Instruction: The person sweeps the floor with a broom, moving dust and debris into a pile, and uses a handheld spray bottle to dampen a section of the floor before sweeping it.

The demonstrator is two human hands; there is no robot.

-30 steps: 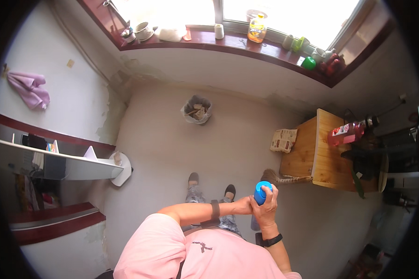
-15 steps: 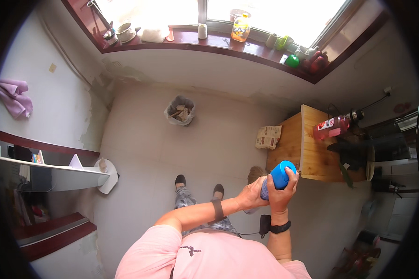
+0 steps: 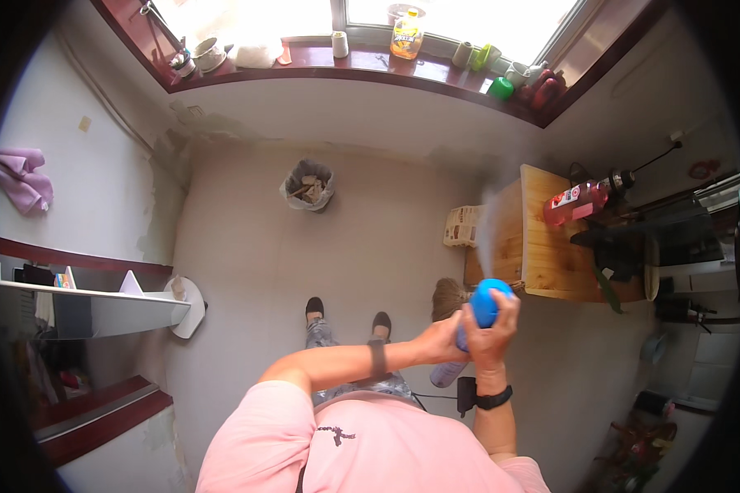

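Note:
Both of my hands are around a spray can with a blue top [image 3: 486, 301], held tilted in front of me to the right. A pale mist [image 3: 491, 226] rises from its top toward the wooden cabinet. My left hand [image 3: 444, 338] wraps the can's body, whose purplish lower end shows beneath it. My right hand [image 3: 493, 337] grips higher up, its fingers at the blue top. Just beyond my hands is a brown bristly thing [image 3: 448, 297], partly hidden.
A wooden cabinet [image 3: 543, 246] on the right bears a bottle of pink liquid [image 3: 575, 204]. Beside it is a printed paper bag [image 3: 462, 226]. A lined waste bin [image 3: 308, 186] stands ahead on the floor. At left is a white shelf [image 3: 160, 306]; bottles and pots line the windowsill [image 3: 304, 59].
Mist now streams from the can, where none showed before. The can has shifted slightly left and turned, and my hands moved with it.

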